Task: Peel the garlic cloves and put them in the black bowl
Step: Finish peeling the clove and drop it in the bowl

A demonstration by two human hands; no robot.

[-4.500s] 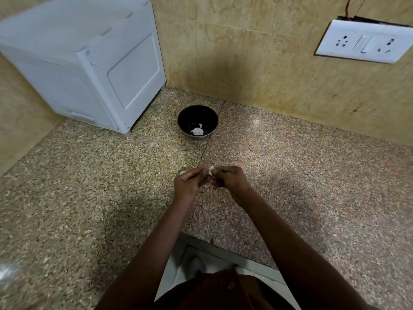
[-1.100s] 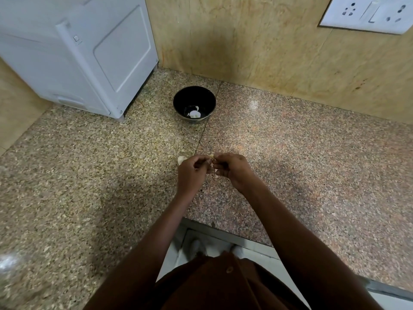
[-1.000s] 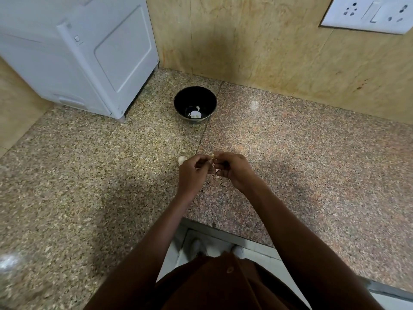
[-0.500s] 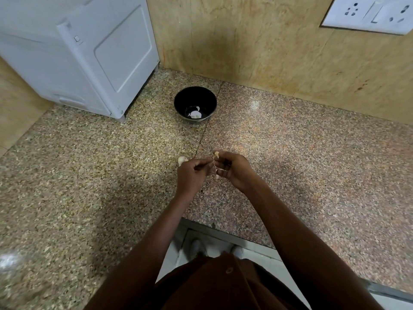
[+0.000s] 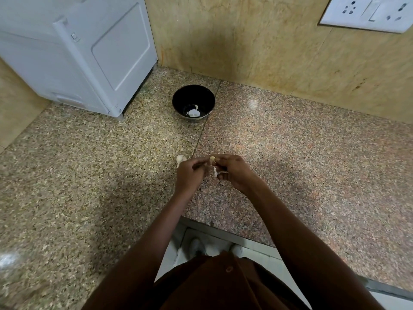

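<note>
Two hands meet over the counter: our right hand pinches a garlic clove at its fingertips, and our left hand curls in beside it, though we cannot tell what it grips. Another clove lies just beyond the left hand, and the black bowl sits well apart near the wall, pale pieces inside.

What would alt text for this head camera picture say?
Two hands, left hand and right hand, pinch a garlic clove over a speckled granite counter. Beyond them stands a black bowl holding white pieces.
</note>
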